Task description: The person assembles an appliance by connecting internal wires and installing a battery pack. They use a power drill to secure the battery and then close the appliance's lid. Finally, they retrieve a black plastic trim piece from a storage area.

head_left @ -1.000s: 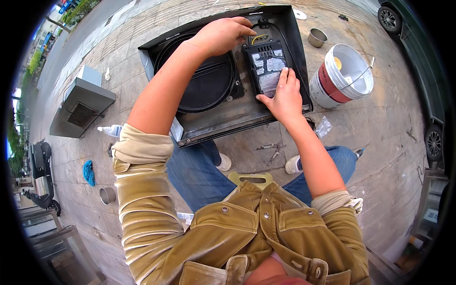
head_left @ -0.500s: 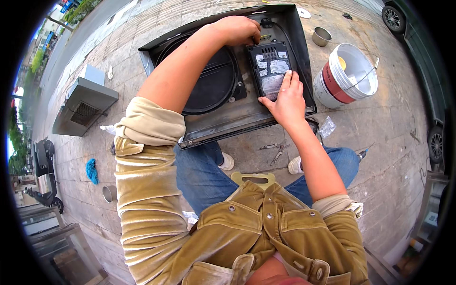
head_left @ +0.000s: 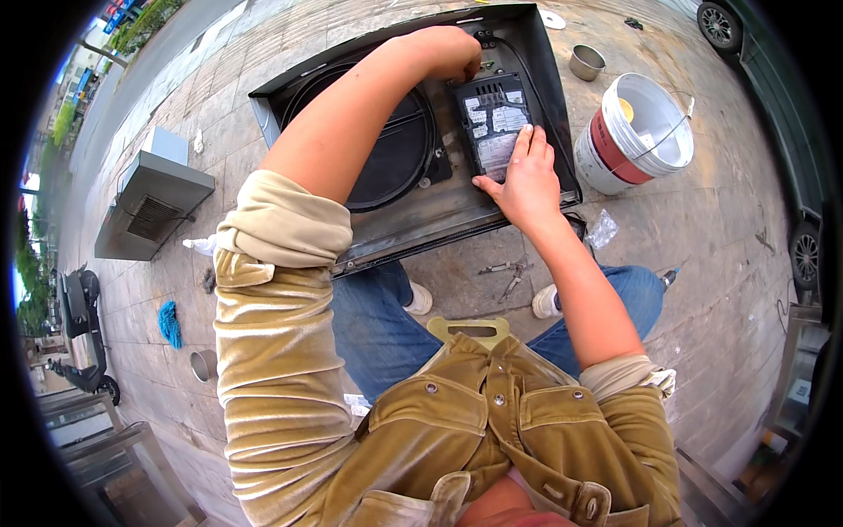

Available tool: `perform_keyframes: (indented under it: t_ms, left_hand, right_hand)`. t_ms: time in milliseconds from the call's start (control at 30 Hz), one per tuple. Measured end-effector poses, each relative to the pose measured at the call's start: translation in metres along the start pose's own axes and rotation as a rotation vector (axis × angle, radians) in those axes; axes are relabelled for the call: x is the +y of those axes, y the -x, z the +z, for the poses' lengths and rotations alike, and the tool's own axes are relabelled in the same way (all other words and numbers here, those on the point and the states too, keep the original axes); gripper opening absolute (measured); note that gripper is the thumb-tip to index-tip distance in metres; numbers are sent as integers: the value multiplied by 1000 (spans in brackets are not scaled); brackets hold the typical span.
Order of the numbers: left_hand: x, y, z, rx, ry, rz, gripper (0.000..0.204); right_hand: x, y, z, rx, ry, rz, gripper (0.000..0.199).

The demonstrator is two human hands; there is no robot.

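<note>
A dark metal housing (head_left: 536, 53) lies open on the pavement before me, with a round black fan cover (head_left: 399, 154) inside it. Beside the fan sits a black box with white labels (head_left: 493, 123). My right hand (head_left: 524, 180) presses flat on the box's near end, fingers together. At the box's far corner, by some dark cables, my left hand (head_left: 450, 51) is curled; what its fingers grip is hidden.
A white and red bucket (head_left: 637, 132) stands right of the housing, a small metal cup (head_left: 586, 61) beyond it. Pliers (head_left: 507, 272) lie between my feet. A grey metal unit (head_left: 149, 206) sits at left, and a parked car's wheels (head_left: 718, 25) at the right.
My left hand has shifted slightly along the far corner of the labelled box. My right hand stays pressed on the box.
</note>
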State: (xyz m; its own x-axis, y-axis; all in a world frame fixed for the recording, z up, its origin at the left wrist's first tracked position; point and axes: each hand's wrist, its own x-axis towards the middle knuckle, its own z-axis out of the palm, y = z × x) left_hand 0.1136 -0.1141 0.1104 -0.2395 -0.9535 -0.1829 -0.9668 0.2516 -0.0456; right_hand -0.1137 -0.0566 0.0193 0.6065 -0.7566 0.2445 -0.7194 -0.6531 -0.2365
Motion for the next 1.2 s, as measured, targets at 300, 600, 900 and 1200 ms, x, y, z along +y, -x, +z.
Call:
perform_keyframes:
  t_ms: [300,600,900,1200]
  left_hand:
    - [-6,8,6,98,69,63,25]
    - [-7,5,4,96,76,98,26]
    - [-17,11,11,130,197,114,30]
    - [26,23,1,14,92,-64,33]
  right_hand:
    - [-1,-1,-7,-54,16,28,106]
    - [-2,-2,-7,-52,95,3,106]
    - [-2,-2,-4,-22,103,-11,107]
    - [36,-4,2,50,-48,-190,74]
